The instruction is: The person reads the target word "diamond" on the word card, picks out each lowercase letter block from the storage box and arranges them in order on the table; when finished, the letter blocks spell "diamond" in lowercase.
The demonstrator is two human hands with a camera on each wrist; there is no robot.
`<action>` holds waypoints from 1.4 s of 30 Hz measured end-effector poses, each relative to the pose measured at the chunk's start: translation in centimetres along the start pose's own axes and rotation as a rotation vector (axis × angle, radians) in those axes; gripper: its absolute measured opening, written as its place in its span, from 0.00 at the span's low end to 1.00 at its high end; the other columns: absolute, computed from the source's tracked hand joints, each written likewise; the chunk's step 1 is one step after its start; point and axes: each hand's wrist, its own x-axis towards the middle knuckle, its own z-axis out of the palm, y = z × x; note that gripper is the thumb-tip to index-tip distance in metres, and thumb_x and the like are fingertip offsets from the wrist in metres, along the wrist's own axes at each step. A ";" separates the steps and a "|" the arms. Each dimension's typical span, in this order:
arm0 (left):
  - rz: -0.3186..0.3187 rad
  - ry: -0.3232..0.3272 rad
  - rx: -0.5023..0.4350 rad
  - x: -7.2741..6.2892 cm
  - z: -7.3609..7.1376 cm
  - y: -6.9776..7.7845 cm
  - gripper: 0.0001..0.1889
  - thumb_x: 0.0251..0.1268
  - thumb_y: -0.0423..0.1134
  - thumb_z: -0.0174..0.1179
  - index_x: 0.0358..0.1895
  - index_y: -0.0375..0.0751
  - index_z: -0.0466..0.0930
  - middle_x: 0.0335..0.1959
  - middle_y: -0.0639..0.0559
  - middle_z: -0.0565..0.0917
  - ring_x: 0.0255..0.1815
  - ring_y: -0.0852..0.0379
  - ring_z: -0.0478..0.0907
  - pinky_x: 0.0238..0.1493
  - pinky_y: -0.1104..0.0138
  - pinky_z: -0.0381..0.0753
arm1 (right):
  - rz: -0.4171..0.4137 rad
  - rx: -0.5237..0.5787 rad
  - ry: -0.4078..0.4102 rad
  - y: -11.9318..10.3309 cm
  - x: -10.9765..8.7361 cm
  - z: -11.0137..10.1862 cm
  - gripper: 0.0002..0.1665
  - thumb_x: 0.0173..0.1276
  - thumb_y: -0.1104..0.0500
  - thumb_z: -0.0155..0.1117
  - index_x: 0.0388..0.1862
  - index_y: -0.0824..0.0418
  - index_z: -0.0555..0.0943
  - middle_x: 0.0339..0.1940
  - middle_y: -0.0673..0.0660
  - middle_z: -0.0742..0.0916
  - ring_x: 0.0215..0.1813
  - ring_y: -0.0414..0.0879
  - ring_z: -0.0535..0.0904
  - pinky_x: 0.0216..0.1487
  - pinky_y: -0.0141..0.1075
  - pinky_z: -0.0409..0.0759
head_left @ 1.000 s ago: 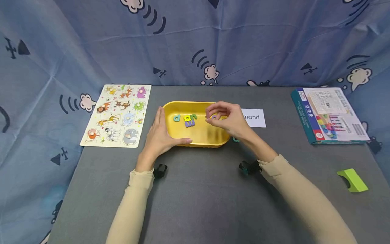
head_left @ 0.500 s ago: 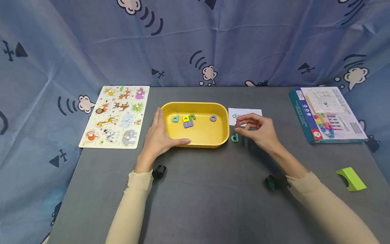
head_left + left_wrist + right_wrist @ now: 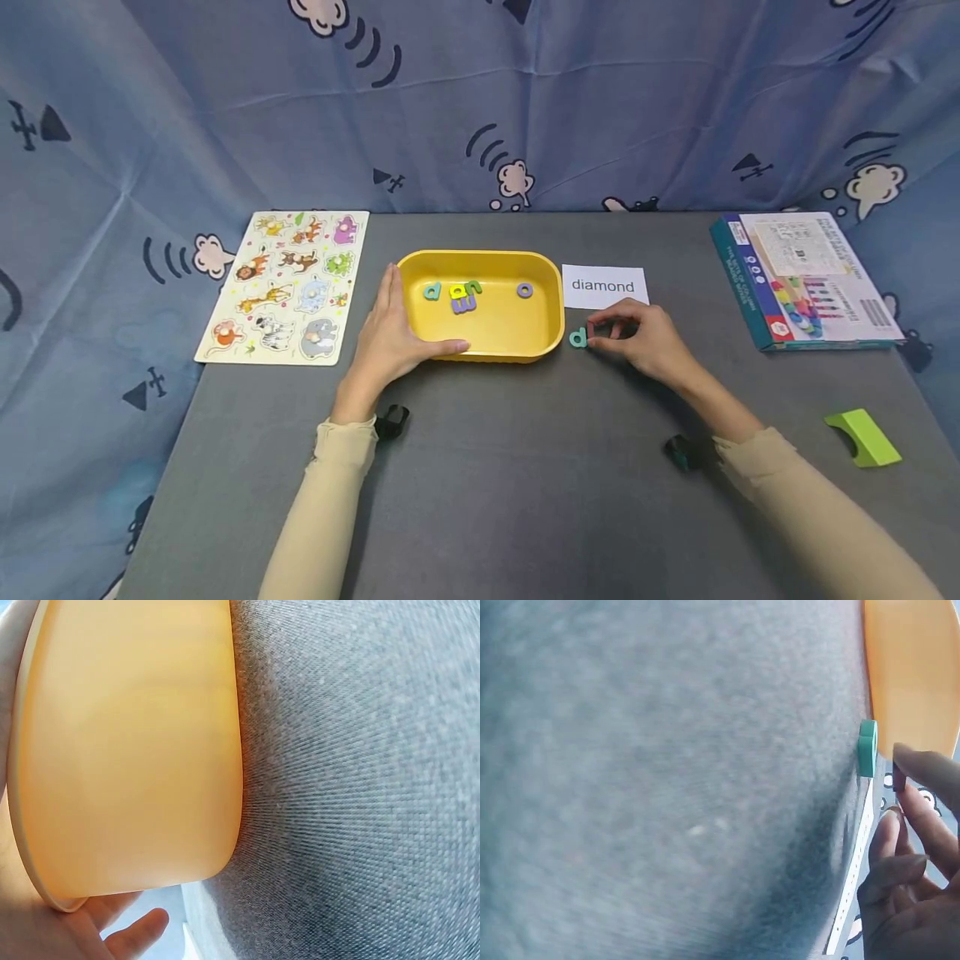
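My left hand (image 3: 393, 333) rests along the left end of a yellow plastic tray (image 3: 487, 357), its fingers straight against the side and its thumb lying over the front rim. Inside the tray are several small letters, among them a purple o (image 3: 524, 290) and a teal d (image 3: 432, 292). Between thumb and index finger, my right hand (image 3: 643, 337) pinches a thin dark-red letter piece (image 3: 899, 778), seen edge-on. It is held low, just right of a green letter d (image 3: 577, 337) that lies on the table below a white card (image 3: 604, 287) printed "diamond".
An animal peg puzzle board (image 3: 283, 287) lies at the left. A boxed toy set (image 3: 813, 279) lies at the back right, with a green arched block (image 3: 864, 437) nearer the front. A blue patterned curtain (image 3: 480, 100) hangs behind the grey table (image 3: 495, 467).
My right hand has carried the dark-red piece out of the tray, rightward past the card, then down beside the green d. The card's word is now uncovered. My left hand stays at the tray.
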 end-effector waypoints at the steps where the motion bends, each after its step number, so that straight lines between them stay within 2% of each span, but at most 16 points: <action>1: 0.000 0.000 0.000 0.0 0.0 0.0 0.82 0.39 0.74 0.80 0.88 0.41 0.31 0.91 0.47 0.37 0.85 0.32 0.55 0.80 0.38 0.62 | 0.005 -0.012 -0.002 0.1 0.0 0.0 0.18 0.62 0.62 0.83 0.52 0.60 0.91 0.41 0.59 0.88 0.35 0.43 0.78 0.37 0.29 0.70; 8: 0.003 0.005 0.002 0.0 0.0 0.0 0.82 0.39 0.74 0.79 0.88 0.41 0.32 0.91 0.47 0.38 0.85 0.32 0.56 0.79 0.37 0.63 | 0.046 -0.092 -0.017 0.4 -0.2 0.3 0.17 0.62 0.60 0.83 0.49 0.61 0.92 0.42 0.59 0.87 0.39 0.47 0.77 0.41 0.32 0.69; 21: -0.003 0.008 0.003 0.1 0.1 -0.1 0.82 0.39 0.74 0.80 0.88 0.42 0.32 0.91 0.48 0.38 0.84 0.32 0.58 0.78 0.37 0.65 | 0.040 -0.100 0.021 0.3 -0.3 0.7 0.17 0.59 0.61 0.85 0.47 0.62 0.93 0.42 0.60 0.88 0.40 0.49 0.77 0.42 0.32 0.69; 33: 0.010 0.017 0.001 0.0 0.1 -0.2 0.82 0.38 0.74 0.81 0.88 0.39 0.35 0.91 0.46 0.40 0.84 0.32 0.59 0.77 0.36 0.66 | 0.024 -0.090 0.022 0.5 -0.5 0.7 0.22 0.56 0.60 0.87 0.50 0.63 0.92 0.43 0.61 0.89 0.41 0.50 0.79 0.41 0.30 0.69; 37: 0.013 0.015 0.003 0.1 0.1 -0.2 0.82 0.38 0.73 0.81 0.88 0.38 0.34 0.91 0.46 0.40 0.84 0.32 0.58 0.77 0.36 0.65 | 0.044 -0.074 0.041 -0.4 0.1 0.4 0.25 0.55 0.61 0.87 0.53 0.63 0.90 0.45 0.61 0.89 0.42 0.51 0.80 0.42 0.29 0.70; 42: 0.011 0.017 0.004 0.1 0.1 -0.1 0.82 0.38 0.74 0.80 0.88 0.39 0.34 0.91 0.47 0.39 0.84 0.33 0.57 0.77 0.36 0.65 | 0.038 -0.047 0.049 -3.1 1.3 0.1 0.27 0.59 0.61 0.85 0.57 0.62 0.88 0.50 0.61 0.89 0.47 0.54 0.81 0.45 0.31 0.72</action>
